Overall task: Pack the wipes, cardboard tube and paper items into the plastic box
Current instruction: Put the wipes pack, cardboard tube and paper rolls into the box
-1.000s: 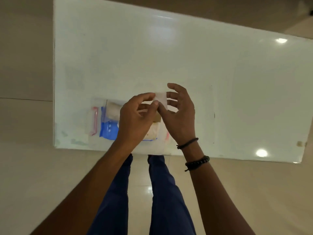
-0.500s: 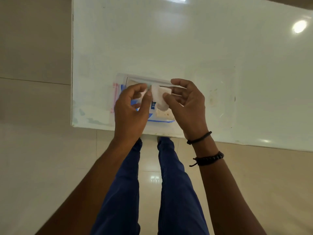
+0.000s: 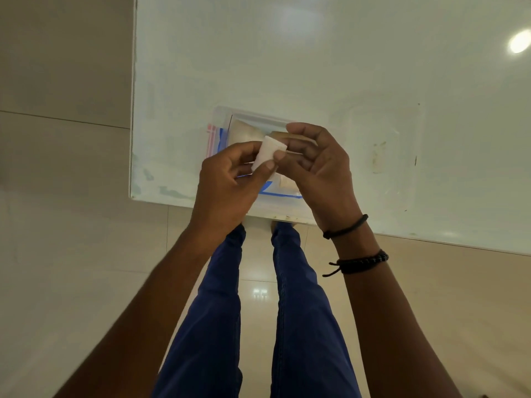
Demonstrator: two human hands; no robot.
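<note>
White tabletop (image 3: 316, 67) fills the upper frame, with beige floor tiles (image 3: 57, 254) below and to the left. We hold a small white paper piece (image 3: 268, 153) at frame center, pinched between our left hand (image 3: 227, 185) and right hand (image 3: 321, 168), thumbs pressed on it. Directly beneath, at the table's near edge, sits the clear plastic box (image 3: 224, 116), holding a blue wipes pack (image 3: 275, 191) and a tan cardboard tube (image 3: 247, 133).

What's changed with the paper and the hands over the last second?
The white paper has been folded smaller between both hands. The left hand and right hand keep pinching it above the plastic box, which stays at the table edge, contents unchanged.
</note>
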